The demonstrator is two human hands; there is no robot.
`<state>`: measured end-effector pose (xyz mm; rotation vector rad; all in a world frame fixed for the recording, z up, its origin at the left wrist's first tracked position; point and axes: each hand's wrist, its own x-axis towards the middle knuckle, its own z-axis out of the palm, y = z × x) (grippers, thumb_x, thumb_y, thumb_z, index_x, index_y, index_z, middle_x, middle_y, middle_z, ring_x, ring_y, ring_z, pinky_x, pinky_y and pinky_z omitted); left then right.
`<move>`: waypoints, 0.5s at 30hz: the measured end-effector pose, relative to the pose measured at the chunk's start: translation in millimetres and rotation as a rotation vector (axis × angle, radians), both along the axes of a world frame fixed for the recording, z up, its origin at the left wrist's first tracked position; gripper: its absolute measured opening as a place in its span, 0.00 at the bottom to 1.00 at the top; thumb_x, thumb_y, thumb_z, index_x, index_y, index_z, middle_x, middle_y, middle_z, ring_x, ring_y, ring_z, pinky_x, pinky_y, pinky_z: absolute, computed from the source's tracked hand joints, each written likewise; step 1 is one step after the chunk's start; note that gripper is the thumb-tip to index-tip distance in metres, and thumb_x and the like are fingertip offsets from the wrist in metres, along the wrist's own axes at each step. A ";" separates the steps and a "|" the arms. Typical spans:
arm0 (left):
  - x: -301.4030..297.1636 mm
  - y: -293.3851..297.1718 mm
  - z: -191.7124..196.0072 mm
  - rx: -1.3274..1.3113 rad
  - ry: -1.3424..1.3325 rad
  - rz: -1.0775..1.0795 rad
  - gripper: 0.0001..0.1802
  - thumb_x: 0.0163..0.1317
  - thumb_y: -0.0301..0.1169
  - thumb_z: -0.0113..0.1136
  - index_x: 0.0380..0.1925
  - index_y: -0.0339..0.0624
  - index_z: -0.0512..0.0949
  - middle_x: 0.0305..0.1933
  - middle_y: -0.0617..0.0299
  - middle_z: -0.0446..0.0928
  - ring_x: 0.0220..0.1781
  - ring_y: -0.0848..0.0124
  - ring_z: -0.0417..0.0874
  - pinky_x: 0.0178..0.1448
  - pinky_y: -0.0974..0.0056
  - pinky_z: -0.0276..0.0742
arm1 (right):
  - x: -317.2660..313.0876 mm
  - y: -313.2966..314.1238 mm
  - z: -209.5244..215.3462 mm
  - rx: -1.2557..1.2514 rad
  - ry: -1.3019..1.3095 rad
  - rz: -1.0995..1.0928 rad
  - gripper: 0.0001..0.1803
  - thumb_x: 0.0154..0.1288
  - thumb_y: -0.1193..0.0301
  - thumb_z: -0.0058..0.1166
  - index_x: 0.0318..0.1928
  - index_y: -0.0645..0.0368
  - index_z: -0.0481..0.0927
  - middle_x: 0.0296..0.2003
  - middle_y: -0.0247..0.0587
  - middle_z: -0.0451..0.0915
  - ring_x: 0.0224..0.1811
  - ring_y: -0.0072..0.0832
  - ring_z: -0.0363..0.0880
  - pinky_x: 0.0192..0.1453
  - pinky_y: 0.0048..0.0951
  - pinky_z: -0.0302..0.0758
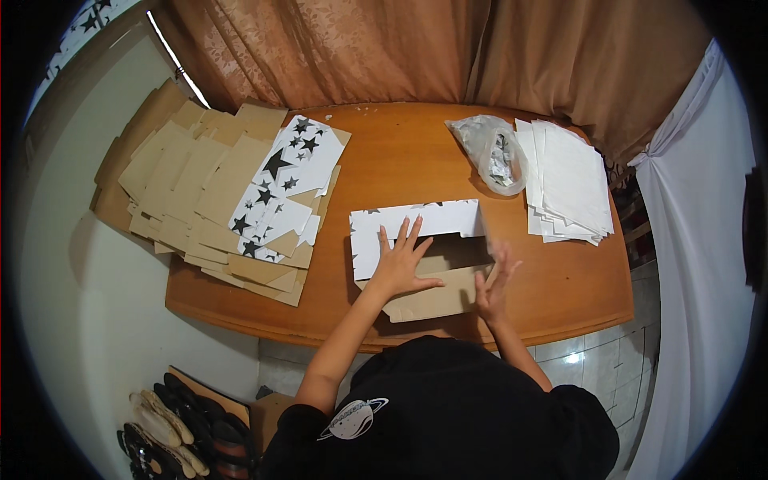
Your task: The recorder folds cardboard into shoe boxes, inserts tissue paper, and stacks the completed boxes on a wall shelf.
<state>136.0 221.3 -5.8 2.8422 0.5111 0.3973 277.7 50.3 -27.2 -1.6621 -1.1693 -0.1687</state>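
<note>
In front of me on the wooden table stands a partly folded cardboard box (436,300), brown inside, with white star-printed outer sides. Its top is open and a brown flap faces me. My left hand (400,264) lies across the box's white top panel and opening, fingers spread. At the box's right end is my right hand (498,284), fingers stretched up and somewhat blurred; whether it touches the side cannot be made out. Neither hand grips anything.
Flat brown cardboard blanks (184,176) are stacked at the left, topped by a white star-printed sheet (280,188). A clear plastic bag (488,148) with small packets lies at the back right, beside white sheets (566,180). Shoes (184,424) sit at lower left.
</note>
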 end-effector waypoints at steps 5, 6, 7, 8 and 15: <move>10.2 5.0 -19.1 0.019 0.010 0.018 0.57 0.30 0.75 0.53 0.56 0.43 0.70 0.71 0.45 0.39 0.72 0.49 0.37 0.59 0.25 0.26 | -20.3 13.4 17.8 -0.474 -0.244 0.053 0.31 0.62 0.61 0.45 0.63 0.58 0.57 0.60 0.39 0.64 0.69 0.44 0.47 0.60 0.69 0.18; 9.7 4.6 -20.1 0.029 0.005 0.030 0.57 0.30 0.75 0.53 0.56 0.43 0.70 0.71 0.45 0.39 0.72 0.49 0.37 0.59 0.25 0.25 | -22.2 14.7 14.5 -0.507 -0.241 0.024 0.32 0.62 0.59 0.44 0.64 0.57 0.56 0.60 0.38 0.65 0.68 0.44 0.50 0.59 0.71 0.19; 10.2 4.7 -21.2 0.036 -0.012 0.023 0.57 0.31 0.74 0.53 0.56 0.44 0.70 0.71 0.45 0.39 0.73 0.49 0.37 0.58 0.25 0.25 | -23.1 15.8 13.0 -0.540 -0.238 -0.004 0.32 0.63 0.56 0.44 0.64 0.56 0.56 0.59 0.37 0.66 0.67 0.43 0.52 0.58 0.73 0.20; 11.2 4.9 -22.4 0.037 -0.013 0.019 0.57 0.31 0.74 0.53 0.56 0.44 0.70 0.71 0.45 0.39 0.73 0.49 0.37 0.58 0.25 0.25 | -22.8 17.0 12.8 -0.540 -0.238 -0.008 0.32 0.63 0.56 0.44 0.64 0.56 0.56 0.59 0.37 0.66 0.67 0.43 0.52 0.58 0.73 0.20; 9.6 3.4 -21.1 0.032 -0.008 0.038 0.56 0.31 0.74 0.52 0.56 0.44 0.69 0.71 0.46 0.41 0.73 0.49 0.36 0.59 0.25 0.25 | -19.3 18.9 8.7 -0.646 -0.366 0.007 0.32 0.64 0.53 0.41 0.64 0.54 0.57 0.54 0.35 0.71 0.65 0.36 0.57 0.58 0.75 0.24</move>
